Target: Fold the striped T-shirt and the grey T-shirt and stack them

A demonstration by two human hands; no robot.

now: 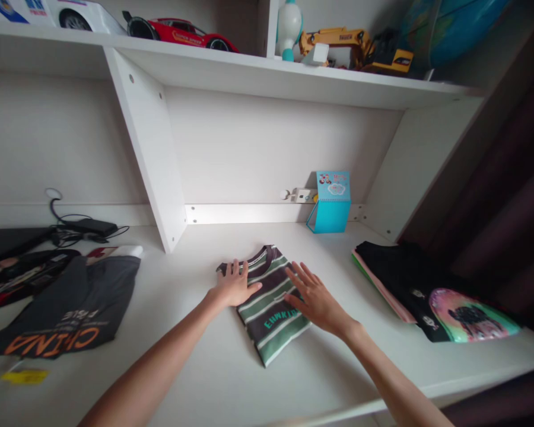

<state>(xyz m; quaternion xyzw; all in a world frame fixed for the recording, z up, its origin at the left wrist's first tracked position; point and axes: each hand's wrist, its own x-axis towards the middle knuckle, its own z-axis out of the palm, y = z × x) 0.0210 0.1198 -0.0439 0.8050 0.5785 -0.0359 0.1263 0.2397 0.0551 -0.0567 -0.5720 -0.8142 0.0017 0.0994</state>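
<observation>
A striped T-shirt (pixel 271 296) in green, dark brown and white lies folded on the white desk (pixel 187 367), its collar toward the back and green lettering near the front. Flat on its left upper part rests my left hand (pixel 235 286), fingers stretched out and thumb apart. On the right side of the shirt, my right hand (pixel 315 296) lies with its fingers spread, covering part of the lettering. Neither hand grips anything.
Folded dark clothes (pixel 427 284) lie at the right; a dark grey shirt (pixel 84 296) lies at the left. Behind stand a blue desk calendar (pixel 333 204) and a socket (pixel 305 196). A black adapter (pixel 91 226) sits back left. Overhead, a shelf (pixel 249 68) carries a red toy car (pixel 178 32).
</observation>
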